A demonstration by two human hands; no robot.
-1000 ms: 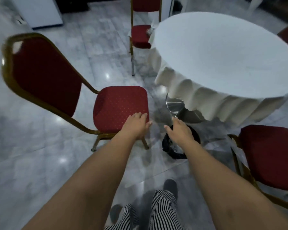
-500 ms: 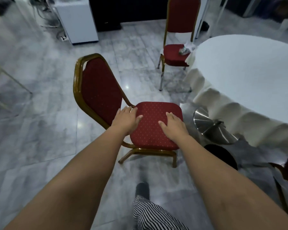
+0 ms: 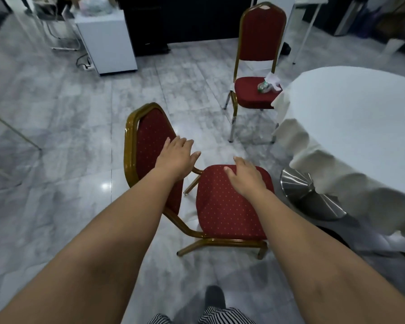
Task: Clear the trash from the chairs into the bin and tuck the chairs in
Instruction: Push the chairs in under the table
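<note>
A red padded chair with a gold frame [image 3: 222, 211] stands in front of me, its seat bare and its back to the left. My left hand [image 3: 177, 157] hovers open in front of the chair's backrest. My right hand [image 3: 246, 177] is open over the far part of the seat, fingers spread. A second red chair [image 3: 255, 92] stands farther back beside the round table [image 3: 360, 118]. Crumpled trash [image 3: 268, 85], a greenish wrapper and white tissue, lies on that seat. The bin's dark rim [image 3: 334, 233] shows partly under the tablecloth at right.
The table has a white cloth hanging in folds and a shiny steel base [image 3: 309, 197]. A white cabinet [image 3: 105, 40] and a power strip [image 3: 87, 65] stand at the back left. A pale chair leg [image 3: 14, 132] shows at far left. The floor is grey marble tile.
The view has lifted and turned away from the bin toward the chairs. Both hands have moved up from the seat's near edge; the left now sits in front of the backrest.
</note>
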